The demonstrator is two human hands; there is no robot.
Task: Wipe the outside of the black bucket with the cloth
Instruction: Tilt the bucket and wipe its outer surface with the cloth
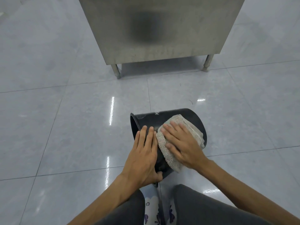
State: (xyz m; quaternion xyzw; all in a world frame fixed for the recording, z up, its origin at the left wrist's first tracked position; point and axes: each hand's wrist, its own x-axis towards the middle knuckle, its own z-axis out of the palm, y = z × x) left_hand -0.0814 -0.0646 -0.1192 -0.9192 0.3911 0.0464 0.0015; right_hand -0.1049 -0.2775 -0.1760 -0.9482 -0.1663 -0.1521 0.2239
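Observation:
The black bucket [164,117] lies on its side on the tiled floor, its open mouth facing left. My left hand [143,153] lies on the bucket's wall near the rim, fingers straight on top and thumb hooked round the near lower edge. A folded beige cloth [164,143] is draped over the bucket's upper side. My right hand [180,142] presses flat on the cloth with spread, straight fingers. The bucket's near wall is hidden under both hands and the cloth.
A stainless steel cabinet [162,30] on short legs stands ahead, about one tile beyond the bucket. Glossy grey floor tiles [65,127] stretch to the left and right. My knees in dark trousers [194,207] sit just behind the bucket.

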